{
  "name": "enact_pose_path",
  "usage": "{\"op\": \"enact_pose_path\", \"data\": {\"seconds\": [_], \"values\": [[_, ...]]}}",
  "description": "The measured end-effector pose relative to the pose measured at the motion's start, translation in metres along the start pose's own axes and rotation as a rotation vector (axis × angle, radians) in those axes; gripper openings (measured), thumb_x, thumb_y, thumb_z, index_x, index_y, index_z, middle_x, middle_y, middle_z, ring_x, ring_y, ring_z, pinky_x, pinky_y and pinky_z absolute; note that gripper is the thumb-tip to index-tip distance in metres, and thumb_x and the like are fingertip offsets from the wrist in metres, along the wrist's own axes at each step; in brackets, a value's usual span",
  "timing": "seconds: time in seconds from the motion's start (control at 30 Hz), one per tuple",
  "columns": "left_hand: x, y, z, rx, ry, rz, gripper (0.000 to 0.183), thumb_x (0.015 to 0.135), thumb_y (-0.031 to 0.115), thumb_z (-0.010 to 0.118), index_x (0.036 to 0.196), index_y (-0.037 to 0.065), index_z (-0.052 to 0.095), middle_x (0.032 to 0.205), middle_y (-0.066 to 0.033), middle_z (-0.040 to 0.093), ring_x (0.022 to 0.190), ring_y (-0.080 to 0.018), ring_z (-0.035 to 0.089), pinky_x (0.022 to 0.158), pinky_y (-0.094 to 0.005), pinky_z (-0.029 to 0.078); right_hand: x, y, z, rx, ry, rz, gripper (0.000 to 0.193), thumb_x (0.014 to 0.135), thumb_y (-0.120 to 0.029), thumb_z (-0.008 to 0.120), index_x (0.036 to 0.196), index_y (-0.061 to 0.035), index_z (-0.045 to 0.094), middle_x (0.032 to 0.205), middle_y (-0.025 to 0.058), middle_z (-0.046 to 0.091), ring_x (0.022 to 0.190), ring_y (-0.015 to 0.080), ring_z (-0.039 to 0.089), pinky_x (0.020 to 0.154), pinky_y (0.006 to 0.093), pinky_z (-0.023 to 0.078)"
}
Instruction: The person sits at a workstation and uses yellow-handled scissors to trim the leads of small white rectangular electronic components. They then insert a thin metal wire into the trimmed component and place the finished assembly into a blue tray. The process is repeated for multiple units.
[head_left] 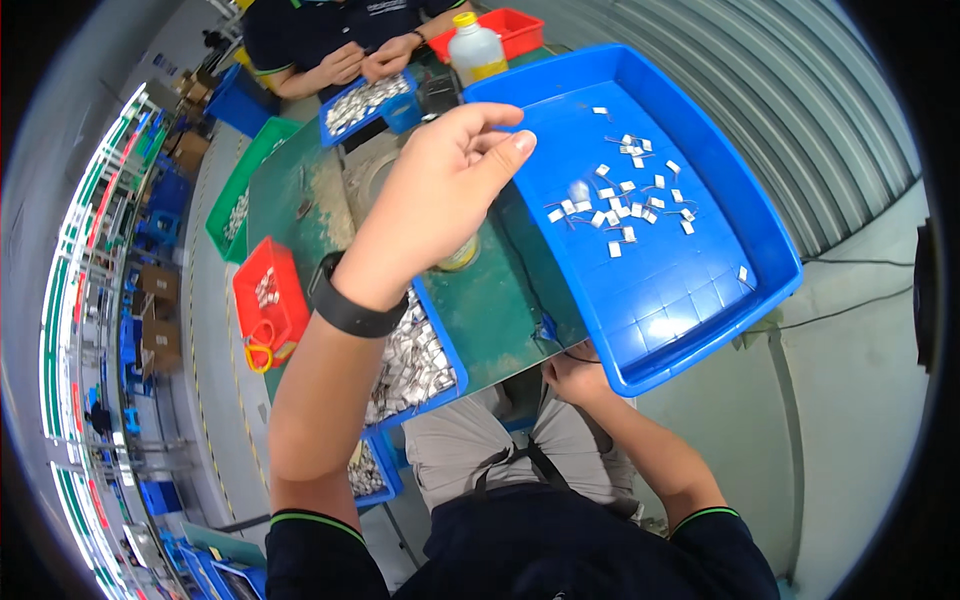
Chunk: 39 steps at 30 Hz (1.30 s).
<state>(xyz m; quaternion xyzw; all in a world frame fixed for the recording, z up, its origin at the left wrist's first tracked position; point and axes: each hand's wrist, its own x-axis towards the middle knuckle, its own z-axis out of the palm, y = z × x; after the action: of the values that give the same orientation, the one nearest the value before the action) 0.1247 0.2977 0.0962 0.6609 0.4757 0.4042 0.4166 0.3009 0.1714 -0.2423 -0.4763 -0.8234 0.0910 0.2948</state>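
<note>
- Nearest: your lap in grey trousers point(460, 440); your right hand point(575, 378) is just above it, by the tray's near corner. Fingers look curled, but the rim partly covers them; can't tell what, if anything, they grip.
- Your left hand point(445, 180), black band at the wrist, is at the tray's left rim. Thumb and forefinger stand apart, other fingers bent in; nothing visible between the tips.
- Blue tray point(640, 290) to your right: white pieces point(637, 210) with thin leads lie loosely scattered, mostly mid-tray. One pale blur among them; can't tell what it is.
- Step in hand, my read: handling single pieces at the tray, left hand between grips. A next pick would call for a fine thumb-and-forefinger pinch, without snagging neighbouring leads.
- Under your left forearm: blue bin point(459, 372) heaped with similar pieces, on the green table point(490, 310).
- Left edge of the table: red bin point(285, 318), a few pieces inside, yellow-orange loop handles point(260, 345) at its near end.
- Beyond: yellow-capped bottle point(475, 47) past the tray's far left corner, beside a red tray point(525, 40).
- Farthest across: a co-worker's hands point(388, 58), close together over another filled blue bin.
</note>
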Motion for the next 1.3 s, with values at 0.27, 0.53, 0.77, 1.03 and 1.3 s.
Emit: {"op": "enact_pose_path", "data": {"seconds": [0.27, 0.53, 0.77, 1.03, 1.3], "values": [[-0.117, -0.046, -0.099, 0.927, -0.073, 0.187, 0.017, 0.086, 0.011, 0.070, 0.100, 0.001, 0.069, 0.092, -0.0121, 0.067, 0.080, -0.0255, 0.061, 0.072, -0.0343, 0.049, -0.010, 0.003, -0.004, 0.166, -0.249, -0.111, 0.013, 0.074, -0.016, 0.069, 0.085, -0.0083, 0.066, 0.076, 0.0136, 0.064, 0.077, 0.0330, 0.064, 0.067, 0.0464, 0.051], [-0.152, -0.095, -0.082, 0.965, 0.057, 0.166, 0.018, 0.082, 0.007, 0.071, 0.099, 0.002, 0.069, 0.095, -0.0129, 0.063, 0.093, -0.0327, 0.057, 0.083, -0.0408, 0.047, 0.049, -0.154, -0.139, 0.669, -0.147, -0.350, 0.023, 0.074, -0.008, 0.070, 0.097, -0.0060, 0.068, 0.079, 0.0084, 0.063, 0.064, 0.0260, 0.065, 0.059, 0.0373, 0.054], [-0.151, -0.104, -0.077, 1.088, -0.016, 0.147, 0.016, 0.080, 0.006, 0.070, 0.096, 0.002, 0.069, 0.093, -0.0109, 0.060, 0.097, -0.0324, 0.056, 0.085, -0.0415, 0.046, 0.157, -0.163, -0.108, 0.150, -0.025, -0.143, 0.020, 0.076, -0.005, 0.064, 0.095, -0.0027, 0.067, 0.085, 0.0145, 0.057, 0.081, 0.0331, 0.060, 0.071, 0.0431, 0.050], [-0.169, -0.099, -0.092, 0.840, 0.168, 0.195, 0.010, 0.083, 0.004, 0.070, 0.092, 0.001, 0.067, 0.088, -0.0107, 0.064, 0.086, -0.0275, 0.061, 0.077, -0.0374, 0.049, 0.163, -0.156, -0.097, 0.050, -0.113, -0.223, 0.015, 0.079, -0.007, 0.064, 0.092, -0.0024, 0.068, 0.087, 0.0151, 0.056, 0.085, 0.0331, 0.059, 0.074, 0.0420, 0.050], [-0.212, -0.082, -0.084, 0.019, 0.471, -0.160, 0.008, 0.091, 0.003, 0.067, 0.088, 0.001, 0.060, 0.085, -0.0048, 0.065, 0.072, -0.0109, 0.063, 0.066, -0.0251, 0.052, 0.171, -0.161, -0.111, 0.328, -0.105, -0.203, 0.013, 0.084, -0.011, 0.070, 0.094, -0.0027, 0.070, 0.092, 0.0153, 0.062, 0.091, 0.0337, 0.062, 0.081, 0.0413, 0.050]]}}
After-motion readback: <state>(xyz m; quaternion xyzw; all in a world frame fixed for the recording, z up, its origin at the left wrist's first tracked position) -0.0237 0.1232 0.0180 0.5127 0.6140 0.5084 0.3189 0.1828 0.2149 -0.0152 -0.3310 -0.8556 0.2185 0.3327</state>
